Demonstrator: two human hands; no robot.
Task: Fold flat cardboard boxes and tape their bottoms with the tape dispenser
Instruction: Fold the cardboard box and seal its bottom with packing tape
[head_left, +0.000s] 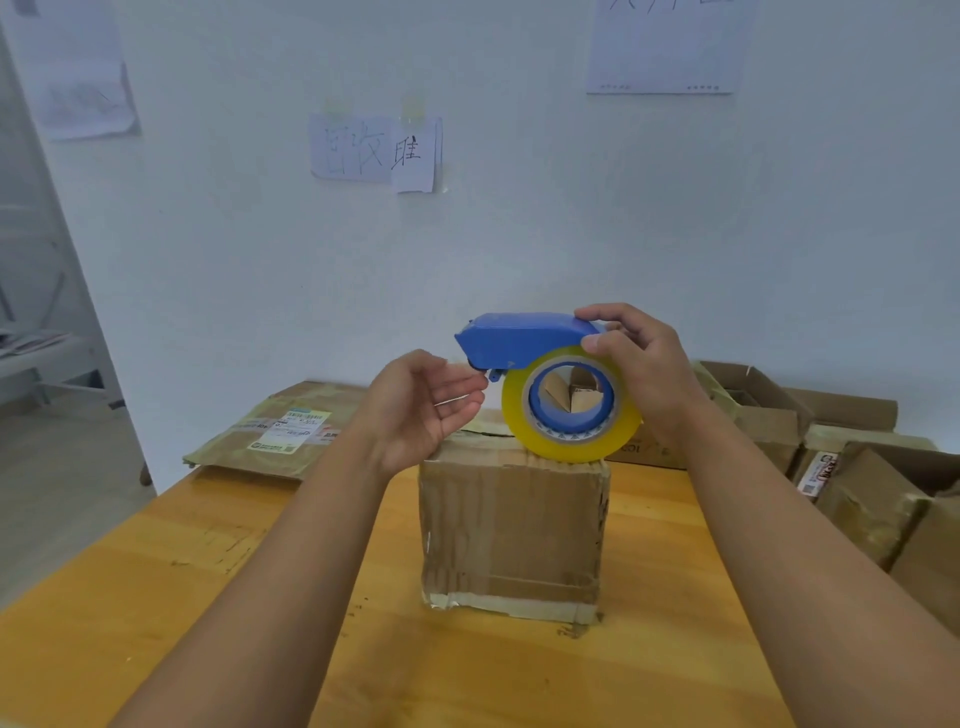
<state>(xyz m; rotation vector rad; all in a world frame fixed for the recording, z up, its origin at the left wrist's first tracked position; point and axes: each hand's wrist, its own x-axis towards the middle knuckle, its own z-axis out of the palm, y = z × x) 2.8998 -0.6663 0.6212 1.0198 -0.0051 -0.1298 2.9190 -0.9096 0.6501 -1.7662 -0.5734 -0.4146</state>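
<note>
Right hand grip holding blue tape dispenser over upright box at bench centre, left hand palm-up, fingers relaxed, beside dispenser nose, yellowish roll touching box top.

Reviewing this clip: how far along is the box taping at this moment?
Done: folded boxes wait at right. In hand: one box stands folded; the right hand holds the tape dispenser over it, the left hand open by its front end. Left: flat cardboard lies unfolded behind.

Head view, forward, seemingly near table
</note>
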